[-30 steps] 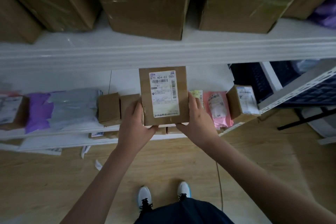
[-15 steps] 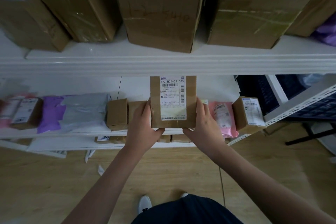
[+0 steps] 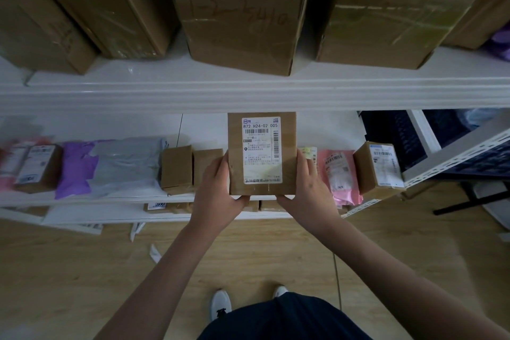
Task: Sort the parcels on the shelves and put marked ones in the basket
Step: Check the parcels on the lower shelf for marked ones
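A small brown cardboard parcel (image 3: 262, 152) with a white shipping label facing me is held upright in front of the middle shelf (image 3: 110, 196). My left hand (image 3: 218, 190) grips its lower left edge and my right hand (image 3: 306, 188) grips its lower right edge, thumbs on the front face. Behind it along the shelf lie a row of parcels: two small brown boxes (image 3: 176, 168), a grey bag (image 3: 124, 165), a purple bag (image 3: 74, 171), a pink bag (image 3: 340, 176) and a labelled box (image 3: 379, 168). A dark crate-like basket (image 3: 392, 135) sits at the right, behind the shelf upright.
Large cardboard boxes (image 3: 242, 14) fill the upper shelf (image 3: 248, 94). A perforated white shelf edge (image 3: 455, 157) juts out at right. More small parcels sit on the lowest shelf (image 3: 165, 205). Wooden floor and my shoes (image 3: 220, 303) lie below.
The parcel, held in both hands, has shifted slightly right and down against the shelves as my view tilted up. More of the upper shelf's boxes shows now.
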Action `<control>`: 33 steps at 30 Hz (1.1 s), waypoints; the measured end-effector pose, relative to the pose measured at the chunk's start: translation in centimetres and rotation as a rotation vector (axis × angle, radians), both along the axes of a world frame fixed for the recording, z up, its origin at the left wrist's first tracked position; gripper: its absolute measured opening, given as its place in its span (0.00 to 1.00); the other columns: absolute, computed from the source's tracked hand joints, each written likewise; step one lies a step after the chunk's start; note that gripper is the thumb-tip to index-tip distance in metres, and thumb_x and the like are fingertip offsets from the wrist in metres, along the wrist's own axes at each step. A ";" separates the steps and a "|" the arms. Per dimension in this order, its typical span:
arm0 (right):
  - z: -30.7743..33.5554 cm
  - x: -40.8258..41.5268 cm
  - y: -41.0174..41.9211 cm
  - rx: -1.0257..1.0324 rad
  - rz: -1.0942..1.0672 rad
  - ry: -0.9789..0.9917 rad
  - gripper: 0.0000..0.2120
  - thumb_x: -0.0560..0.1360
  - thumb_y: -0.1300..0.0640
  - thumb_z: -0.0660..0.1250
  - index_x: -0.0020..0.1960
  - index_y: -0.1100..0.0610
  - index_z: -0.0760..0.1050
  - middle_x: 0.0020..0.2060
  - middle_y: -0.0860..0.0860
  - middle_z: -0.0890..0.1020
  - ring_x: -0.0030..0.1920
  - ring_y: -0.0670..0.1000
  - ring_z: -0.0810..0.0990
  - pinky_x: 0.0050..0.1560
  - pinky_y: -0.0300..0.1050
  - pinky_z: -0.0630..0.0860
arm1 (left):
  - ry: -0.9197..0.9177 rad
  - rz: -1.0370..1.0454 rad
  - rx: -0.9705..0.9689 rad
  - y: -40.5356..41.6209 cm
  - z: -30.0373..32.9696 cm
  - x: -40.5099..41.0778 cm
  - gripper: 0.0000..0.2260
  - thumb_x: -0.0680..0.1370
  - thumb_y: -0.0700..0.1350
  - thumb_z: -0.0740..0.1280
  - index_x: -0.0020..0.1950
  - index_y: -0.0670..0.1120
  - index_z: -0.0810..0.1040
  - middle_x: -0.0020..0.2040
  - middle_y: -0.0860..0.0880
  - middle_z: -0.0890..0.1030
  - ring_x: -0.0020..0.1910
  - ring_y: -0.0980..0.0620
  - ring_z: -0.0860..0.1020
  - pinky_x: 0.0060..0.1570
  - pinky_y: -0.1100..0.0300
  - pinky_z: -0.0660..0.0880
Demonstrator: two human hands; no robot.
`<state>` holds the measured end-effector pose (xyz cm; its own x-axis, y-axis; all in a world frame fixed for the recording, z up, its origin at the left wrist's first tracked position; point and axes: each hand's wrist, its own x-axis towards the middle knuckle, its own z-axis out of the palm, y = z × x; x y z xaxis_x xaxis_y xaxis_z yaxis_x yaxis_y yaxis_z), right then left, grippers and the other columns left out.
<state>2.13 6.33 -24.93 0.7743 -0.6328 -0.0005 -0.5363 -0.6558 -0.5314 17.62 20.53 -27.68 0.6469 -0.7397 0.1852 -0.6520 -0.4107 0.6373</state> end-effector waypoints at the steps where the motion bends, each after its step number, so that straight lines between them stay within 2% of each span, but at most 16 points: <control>1: 0.0 -0.1 0.0 0.001 0.002 0.004 0.49 0.70 0.51 0.76 0.78 0.55 0.46 0.68 0.53 0.66 0.62 0.56 0.75 0.53 0.50 0.77 | -0.003 -0.003 0.001 0.0 0.0 -0.1 0.39 0.69 0.51 0.79 0.76 0.48 0.66 0.65 0.52 0.72 0.64 0.50 0.74 0.52 0.56 0.78; 8: -1.1 -0.7 0.3 0.049 0.004 0.031 0.49 0.70 0.50 0.75 0.78 0.53 0.45 0.69 0.54 0.66 0.61 0.57 0.77 0.53 0.52 0.79 | 0.044 -0.004 0.040 0.5 -1.1 -0.7 0.37 0.69 0.52 0.78 0.75 0.51 0.66 0.63 0.53 0.74 0.58 0.52 0.76 0.45 0.64 0.72; 12: -3.0 -1.3 0.5 0.120 0.003 0.105 0.50 0.71 0.48 0.75 0.79 0.53 0.44 0.71 0.55 0.66 0.64 0.57 0.76 0.58 0.55 0.79 | 0.108 0.006 0.132 1.0 -3.0 -1.3 0.35 0.70 0.54 0.78 0.73 0.52 0.68 0.61 0.55 0.76 0.52 0.56 0.77 0.40 0.70 0.71; 13: -3.8 -1.5 0.5 0.145 0.002 0.137 0.49 0.71 0.47 0.75 0.79 0.53 0.45 0.71 0.54 0.67 0.64 0.56 0.76 0.60 0.55 0.79 | 0.121 0.000 0.153 1.2 -3.8 -1.5 0.35 0.70 0.54 0.78 0.73 0.52 0.68 0.61 0.55 0.76 0.52 0.57 0.76 0.40 0.69 0.73; 15: -5.6 -1.9 0.6 0.233 -0.012 0.186 0.49 0.70 0.48 0.76 0.79 0.52 0.47 0.70 0.53 0.69 0.62 0.54 0.77 0.60 0.52 0.79 | 0.171 -0.007 0.186 1.6 -5.7 -2.2 0.35 0.69 0.55 0.77 0.73 0.53 0.68 0.62 0.55 0.74 0.56 0.57 0.76 0.47 0.60 0.79; 17: -7.2 -2.4 0.6 0.298 -0.015 0.208 0.47 0.70 0.49 0.76 0.78 0.52 0.49 0.68 0.52 0.72 0.61 0.52 0.78 0.56 0.46 0.78 | 0.216 -0.008 0.221 1.8 -7.5 -2.6 0.35 0.69 0.57 0.77 0.73 0.54 0.68 0.62 0.55 0.73 0.59 0.56 0.75 0.51 0.54 0.81; 19: -8.4 -2.4 0.3 0.321 -0.011 0.216 0.44 0.71 0.50 0.76 0.78 0.53 0.53 0.66 0.52 0.74 0.60 0.51 0.77 0.52 0.42 0.75 | 0.252 -0.006 0.253 1.6 -9.1 -2.6 0.36 0.68 0.58 0.76 0.74 0.54 0.67 0.62 0.55 0.74 0.60 0.56 0.75 0.52 0.52 0.80; 21: -9.4 -1.9 -0.5 0.350 -0.031 0.222 0.41 0.72 0.51 0.75 0.77 0.53 0.57 0.65 0.52 0.75 0.60 0.52 0.77 0.53 0.44 0.75 | 0.292 0.009 0.273 1.0 -10.2 -2.3 0.36 0.68 0.58 0.75 0.73 0.55 0.67 0.61 0.56 0.74 0.60 0.56 0.75 0.52 0.52 0.80; 25: -11.2 -0.3 -2.2 0.386 -0.057 0.192 0.35 0.72 0.52 0.74 0.74 0.53 0.62 0.62 0.52 0.78 0.59 0.54 0.79 0.57 0.51 0.79 | 0.342 0.038 0.307 -1.1 -11.4 -1.2 0.30 0.69 0.55 0.77 0.68 0.55 0.71 0.58 0.55 0.78 0.56 0.54 0.77 0.49 0.54 0.79; 29: -12.3 0.1 -3.5 0.379 -0.082 0.208 0.40 0.73 0.51 0.74 0.78 0.56 0.57 0.67 0.53 0.75 0.64 0.55 0.76 0.63 0.55 0.76 | 0.314 0.037 0.336 -3.3 -12.0 -0.2 0.30 0.69 0.55 0.77 0.68 0.55 0.70 0.60 0.53 0.78 0.56 0.52 0.79 0.50 0.51 0.80; 31: -12.5 -0.5 -3.5 0.378 -0.080 0.181 0.41 0.73 0.50 0.74 0.79 0.55 0.56 0.68 0.53 0.74 0.64 0.55 0.77 0.62 0.55 0.77 | 0.309 0.041 0.356 -4.2 -12.2 -0.1 0.31 0.70 0.55 0.77 0.70 0.56 0.69 0.62 0.54 0.78 0.58 0.51 0.79 0.51 0.49 0.80; 33: -12.6 -1.9 -2.7 0.397 -0.077 0.170 0.39 0.74 0.50 0.73 0.79 0.53 0.56 0.68 0.52 0.73 0.61 0.52 0.78 0.60 0.52 0.78 | 0.279 0.067 0.396 -4.8 -12.4 0.1 0.31 0.71 0.61 0.74 0.71 0.59 0.67 0.62 0.54 0.79 0.58 0.50 0.80 0.49 0.49 0.81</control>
<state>0.19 3.58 -37.58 0.6927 -0.6141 -0.3783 -0.6771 -0.3731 -0.6343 17.71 15.71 -40.05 0.6802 -0.6735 -0.2894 -0.4426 -0.6920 0.5702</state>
